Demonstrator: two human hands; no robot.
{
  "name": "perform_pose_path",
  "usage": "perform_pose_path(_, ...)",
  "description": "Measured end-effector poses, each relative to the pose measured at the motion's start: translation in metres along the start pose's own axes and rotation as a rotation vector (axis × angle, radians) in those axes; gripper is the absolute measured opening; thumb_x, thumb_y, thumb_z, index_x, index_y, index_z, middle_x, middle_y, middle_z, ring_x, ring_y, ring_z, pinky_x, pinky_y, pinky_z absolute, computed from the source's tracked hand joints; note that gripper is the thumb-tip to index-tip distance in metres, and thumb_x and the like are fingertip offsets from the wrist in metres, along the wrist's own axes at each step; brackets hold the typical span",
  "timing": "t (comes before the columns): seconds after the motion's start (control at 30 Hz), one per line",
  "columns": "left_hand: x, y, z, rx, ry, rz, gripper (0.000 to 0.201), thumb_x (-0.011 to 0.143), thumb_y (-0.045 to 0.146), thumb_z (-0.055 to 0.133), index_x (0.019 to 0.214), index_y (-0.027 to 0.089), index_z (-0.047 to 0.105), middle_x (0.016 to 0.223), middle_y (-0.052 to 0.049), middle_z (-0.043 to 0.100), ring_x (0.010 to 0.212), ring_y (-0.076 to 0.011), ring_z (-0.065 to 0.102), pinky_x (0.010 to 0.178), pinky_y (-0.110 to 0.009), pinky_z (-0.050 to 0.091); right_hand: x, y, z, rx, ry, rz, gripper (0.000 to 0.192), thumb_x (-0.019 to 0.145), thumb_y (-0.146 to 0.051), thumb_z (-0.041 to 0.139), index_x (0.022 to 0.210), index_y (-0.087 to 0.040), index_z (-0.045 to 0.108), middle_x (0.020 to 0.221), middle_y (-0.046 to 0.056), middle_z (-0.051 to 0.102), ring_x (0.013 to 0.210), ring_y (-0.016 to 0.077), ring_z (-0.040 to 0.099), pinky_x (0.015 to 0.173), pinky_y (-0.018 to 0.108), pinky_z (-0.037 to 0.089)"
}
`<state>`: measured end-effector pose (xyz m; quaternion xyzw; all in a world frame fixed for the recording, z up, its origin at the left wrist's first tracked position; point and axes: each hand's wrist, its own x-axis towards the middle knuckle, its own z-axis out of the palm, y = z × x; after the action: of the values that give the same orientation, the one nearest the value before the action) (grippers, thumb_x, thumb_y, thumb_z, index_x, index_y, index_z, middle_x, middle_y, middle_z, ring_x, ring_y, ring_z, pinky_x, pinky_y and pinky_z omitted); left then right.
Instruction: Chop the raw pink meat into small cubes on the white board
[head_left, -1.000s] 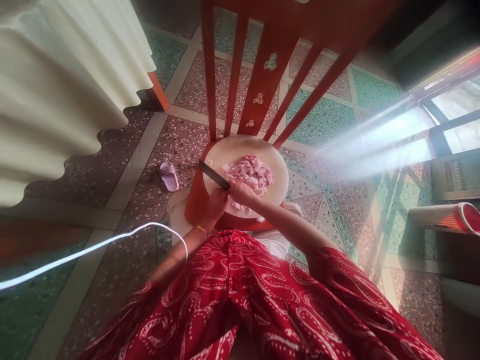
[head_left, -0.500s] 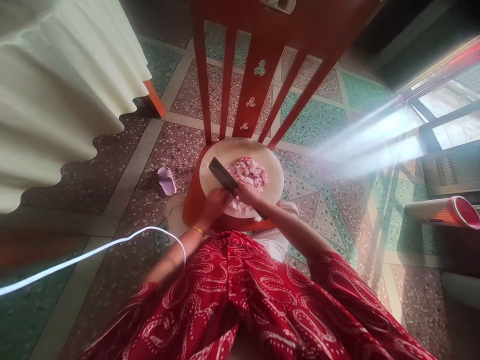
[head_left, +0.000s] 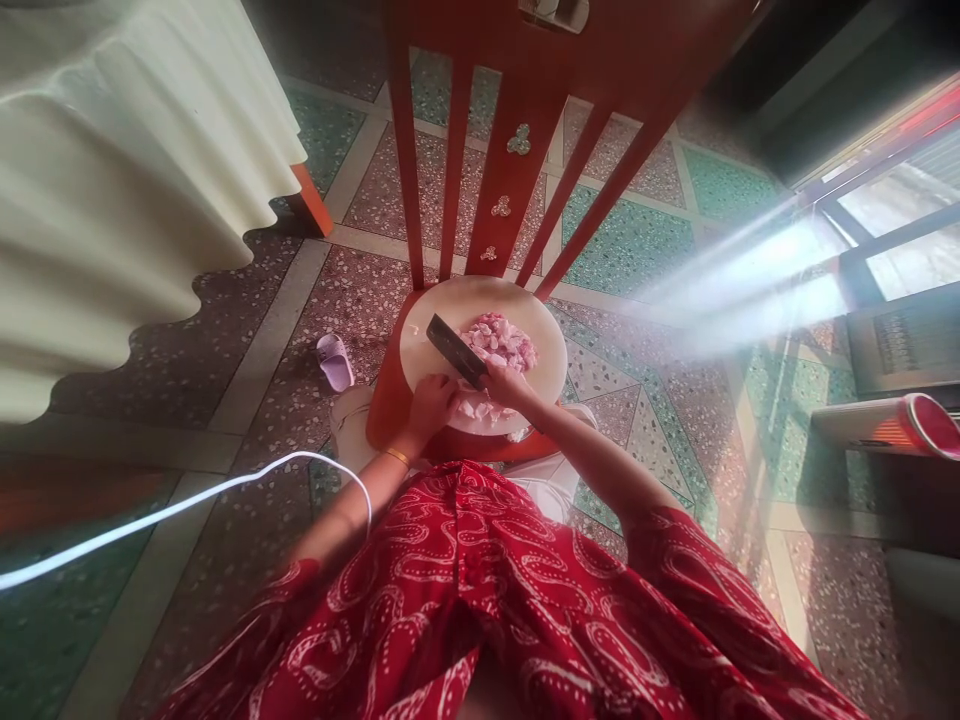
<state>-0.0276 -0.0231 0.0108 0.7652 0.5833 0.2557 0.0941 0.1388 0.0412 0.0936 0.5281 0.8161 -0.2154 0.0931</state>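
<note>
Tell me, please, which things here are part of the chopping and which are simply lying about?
In use: knife in right hand; left hand by cut pieces; chopped meat; round board; red chair.
Lying about: slipper; white cable; cream tablecloth; heater.

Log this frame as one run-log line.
right hand: grips dark cleaver | left hand: on round white cutting board near edge | pink diced meat pile: on board | board: on red wooden chair

Board (head_left: 450,300): on chair seat (head_left: 386,400), before chair back (head_left: 517,150).
Meat pieces (head_left: 501,342): on board, right of cleaver (head_left: 456,350).
Left hand (head_left: 433,400): at board's near edge, beside right hand (head_left: 510,385).
Slipper (head_left: 334,361): on floor, left of chair.
Tablecloth (head_left: 112,180): far left.
Heater (head_left: 885,425): far right.
</note>
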Motion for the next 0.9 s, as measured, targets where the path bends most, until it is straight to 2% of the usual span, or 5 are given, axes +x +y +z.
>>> perform_pose_path(0.2,0.005,0.006,-0.003,-0.001,-0.028,0.028,0.017,0.078,0.023,0.056,0.093,0.022,0.062,0.091,-0.009,0.058,0.085,-0.0256,0.050,0.075,-0.039,0.039,0.005,-0.004,0.006,0.023,0.034,-0.051,0.043,0.086,-0.021,0.039,0.128,-0.016,0.044,0.113,0.012,0.061,0.101,0.0228,0.056,0.080,0.029,0.043)
perform_pose_path(0.4,0.014,0.004,-0.011,0.053,-0.149,0.038,0.018,0.083,0.026,0.050,0.092,0.020,0.064,0.087,-0.010,0.057,0.086,-0.0254,0.051,0.074,-0.038,0.038,0.005,-0.002,0.002,0.027,0.021,-0.003,0.035,0.088,-0.024,0.036,0.119,-0.016,0.050,0.102,0.011,0.064,0.087,0.0229,0.059,0.071,0.029,0.044)
perform_pose_path(0.5,0.009,-0.002,-0.013,0.016,-0.120,0.031,0.021,0.086,0.026,0.047,0.097,0.019,0.064,0.090,-0.010,0.058,0.088,-0.0241,0.051,0.078,-0.037,0.038,-0.003,-0.001,-0.007,0.004,0.024,0.011,0.029,0.089,-0.025,0.036,0.110,-0.016,0.053,0.098,0.011,0.064,0.081,0.0223,0.059,0.066,0.029,0.043)
perform_pose_path(0.67,0.000,-0.006,-0.014,0.013,-0.073,0.031,0.019,0.086,0.021,0.046,0.096,0.018,0.062,0.086,-0.009,0.058,0.087,-0.0229,0.052,0.078,-0.036,0.038,-0.016,-0.011,-0.012,-0.013,0.039,-0.021,0.026,0.090,-0.025,0.037,0.109,-0.017,0.051,0.099,0.011,0.063,0.084,0.0220,0.058,0.067,0.029,0.042)
perform_pose_path(0.9,-0.003,-0.009,-0.006,-0.094,-0.013,0.028,0.016,0.086,0.021,0.048,0.093,0.018,0.062,0.093,-0.009,0.060,0.093,-0.0230,0.053,0.082,-0.038,0.043,-0.028,-0.024,0.004,-0.125,-0.118,-0.010,0.030,0.090,-0.025,0.041,0.117,-0.012,0.047,0.095,0.016,0.065,0.085,0.0255,0.061,0.073,0.034,0.043)
